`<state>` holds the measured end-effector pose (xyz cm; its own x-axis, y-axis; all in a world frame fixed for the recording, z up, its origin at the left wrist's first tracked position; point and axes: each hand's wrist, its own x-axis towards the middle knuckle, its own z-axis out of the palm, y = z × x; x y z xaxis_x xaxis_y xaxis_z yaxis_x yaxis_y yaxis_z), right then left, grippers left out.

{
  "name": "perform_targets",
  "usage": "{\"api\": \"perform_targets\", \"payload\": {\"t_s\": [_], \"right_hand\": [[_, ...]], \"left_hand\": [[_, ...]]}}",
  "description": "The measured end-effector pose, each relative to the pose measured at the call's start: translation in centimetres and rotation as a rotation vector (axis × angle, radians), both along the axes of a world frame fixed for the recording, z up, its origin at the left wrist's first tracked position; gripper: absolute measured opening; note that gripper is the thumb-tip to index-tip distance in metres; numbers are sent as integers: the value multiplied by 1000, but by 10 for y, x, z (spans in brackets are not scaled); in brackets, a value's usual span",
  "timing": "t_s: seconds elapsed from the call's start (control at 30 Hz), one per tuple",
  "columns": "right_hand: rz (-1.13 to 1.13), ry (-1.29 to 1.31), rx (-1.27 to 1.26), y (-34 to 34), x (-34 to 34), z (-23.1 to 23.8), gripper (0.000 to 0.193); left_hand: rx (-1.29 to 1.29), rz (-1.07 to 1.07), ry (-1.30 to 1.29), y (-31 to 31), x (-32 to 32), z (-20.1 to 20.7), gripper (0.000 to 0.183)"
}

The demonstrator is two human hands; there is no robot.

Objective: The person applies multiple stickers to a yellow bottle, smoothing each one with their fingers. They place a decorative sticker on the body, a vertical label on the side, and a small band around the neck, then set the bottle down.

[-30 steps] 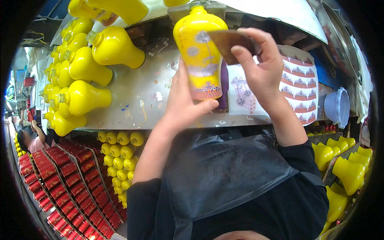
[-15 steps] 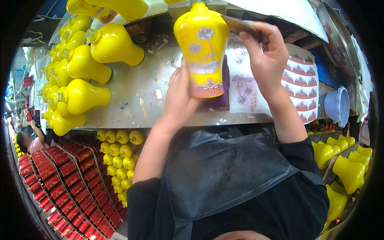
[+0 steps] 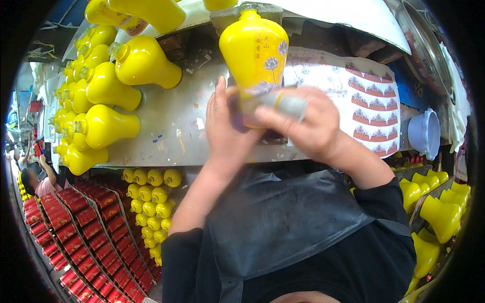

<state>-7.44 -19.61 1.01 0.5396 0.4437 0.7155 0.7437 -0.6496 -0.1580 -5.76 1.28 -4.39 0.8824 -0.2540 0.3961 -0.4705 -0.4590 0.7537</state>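
A glossy yellow vase-shaped bottle [image 3: 247,48] with purple lotus decals and a column of printed characters lies on the bench, neck pointing away from me. My left hand [image 3: 227,129] is held against its lower left side, gripping it near the narrow base. In my right hand [image 3: 310,123] is a flat tool [image 3: 290,105], grey with a yellow band and blurred by motion. The tool crosses the bottle's lower part and touches it or hovers close; I cannot tell which. Both hands hide the base. Under it, a purple cloth [image 3: 237,113] shows partly.
Printed decal sheets [image 3: 374,101] lie to the right, by a pale blue bucket [image 3: 424,134]. More yellow bottles [image 3: 111,126] crowd the bench's left side. Below stand red boxes [image 3: 91,232] and stacked yellow bottles [image 3: 151,202]. Another person [image 3: 43,182] is at far left.
My right hand with the tool has come down and left from the bottle's upper right to its lower part. The bottle has turned, bringing the printed characters into view.
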Motion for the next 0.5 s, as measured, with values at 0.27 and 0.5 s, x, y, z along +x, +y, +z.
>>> {"api": "perform_targets", "payload": {"t_s": [0.27, 0.5], "right_hand": [[-74, -57, -217, 9, 5, 30, 41], [-65, 49, -349, 17, 13, 33, 45]], "left_hand": [[-83, 22, -81, -20, 2, -6, 119], [-60, 48, -153, -21, 1, -9, 117]]}}
